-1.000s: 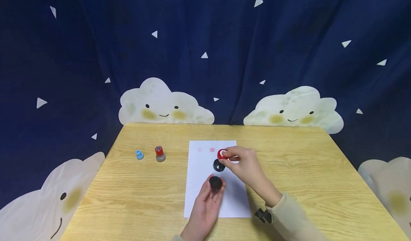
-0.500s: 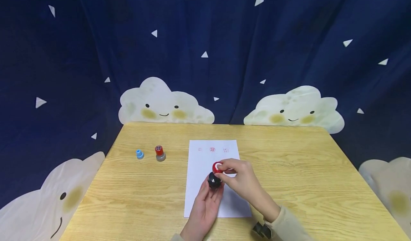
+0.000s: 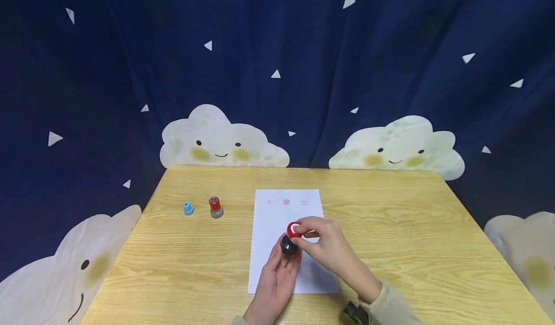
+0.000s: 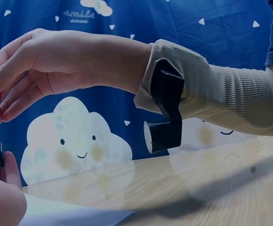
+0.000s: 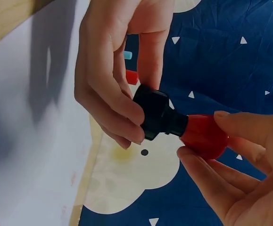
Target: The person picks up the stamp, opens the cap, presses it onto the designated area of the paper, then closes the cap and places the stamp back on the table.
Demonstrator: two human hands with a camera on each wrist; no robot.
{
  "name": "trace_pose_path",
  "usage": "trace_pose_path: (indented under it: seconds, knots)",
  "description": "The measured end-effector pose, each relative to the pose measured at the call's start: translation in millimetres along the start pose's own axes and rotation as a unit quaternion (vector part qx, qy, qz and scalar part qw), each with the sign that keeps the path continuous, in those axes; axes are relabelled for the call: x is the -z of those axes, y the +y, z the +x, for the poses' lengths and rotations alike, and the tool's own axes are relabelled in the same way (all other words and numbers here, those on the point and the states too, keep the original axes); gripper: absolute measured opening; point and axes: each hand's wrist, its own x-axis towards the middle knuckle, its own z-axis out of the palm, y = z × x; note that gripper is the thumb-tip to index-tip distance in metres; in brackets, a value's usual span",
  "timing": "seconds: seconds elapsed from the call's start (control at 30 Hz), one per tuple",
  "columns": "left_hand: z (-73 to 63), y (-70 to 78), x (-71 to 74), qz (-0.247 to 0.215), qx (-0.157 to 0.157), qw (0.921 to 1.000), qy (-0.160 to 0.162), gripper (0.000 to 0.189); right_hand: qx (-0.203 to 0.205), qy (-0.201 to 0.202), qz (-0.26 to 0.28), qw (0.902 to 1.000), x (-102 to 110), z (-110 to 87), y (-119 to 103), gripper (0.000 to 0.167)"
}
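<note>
A stamp [image 3: 294, 229] with a red knob and black base is held over the paper. My right hand [image 3: 329, 243] pinches its red knob between thumb and fingers. Below it, my left hand [image 3: 275, 284] grips the black cap [image 5: 144, 106], which meets the stamp's black base [image 5: 161, 115] in the right wrist view. Base and cap are together, and I cannot tell how firmly they fit. Beneath both hands lies a white sheet of paper [image 3: 269, 228] with three small red prints along its far edge.
A small light-blue stamp-like piece [image 3: 188, 208] stands at the table's left. Beside it is a red-topped piece with a grey base [image 3: 216, 207]. Behind the wooden table [image 3: 390, 219] hangs a dark-blue curtain with clouds.
My right hand has brought the stamp down from the paper's upper right to the cap in my left hand. A third red print now shows there. My left hand stays nearly still.
</note>
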Motion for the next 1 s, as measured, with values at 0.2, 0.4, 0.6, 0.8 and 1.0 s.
trace_pose_path:
  seconds: [0.2,0.4,0.6,0.8,1.0]
  knots:
    - [0.2,0.6,-0.4,-0.009,0.000,1.0000,-0.001,0.047,0.013,0.001,0.005,0.9999,-2,1.0,2,0.034]
    - [-0.9,-0.8,-0.6,-0.023,0.004,0.9997,0.004,0.030,0.006,-0.024,0.017,0.9995,-9,-1.4,8,0.052]
    - [-2.8,-3.3,0.5,-0.026,0.007,0.9996,0.008,0.029,-0.007,-0.053,0.012,0.9985,-17,-8.0,13,0.064]
    - [-3.4,-4.8,2.4,-0.033,0.002,0.9994,0.014,0.031,-0.014,-0.057,-0.001,0.9983,-20,-13.7,16,0.072]
    - [-5.6,-5.4,1.6,-0.035,0.007,0.9990,0.028,0.028,-0.015,-0.059,0.000,0.9981,-20,-15.9,15,0.073]
